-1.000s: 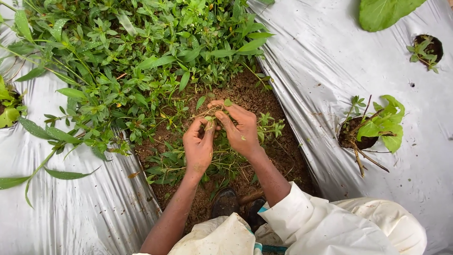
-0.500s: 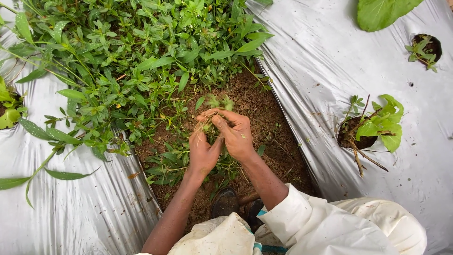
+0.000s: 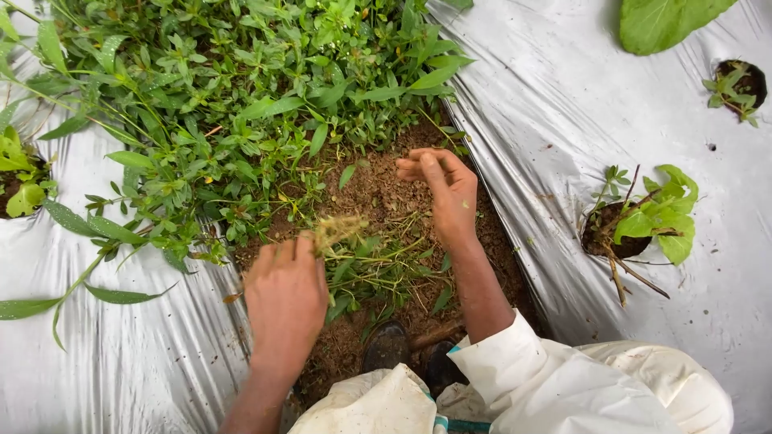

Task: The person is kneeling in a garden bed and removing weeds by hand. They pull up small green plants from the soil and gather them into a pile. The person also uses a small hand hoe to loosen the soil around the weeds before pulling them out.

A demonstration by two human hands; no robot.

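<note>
The left hand gripped a pulled weed tuft at frame centre (roots up); the right hand hung open over bare soil. Gripping low at the stems would probably lift roots whole.

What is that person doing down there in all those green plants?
A person is crouched over a strip of bare brown soil between two sheets of silver plastic. Their left hand grips a small pulled-up weed with its pale roots showing. Their right hand is open and empty, hovering over the soil next to a thick patch of green weeds. More pulled weeds lie in a little heap between the hands. Small leafy plants grow through holes in the plastic.
</note>
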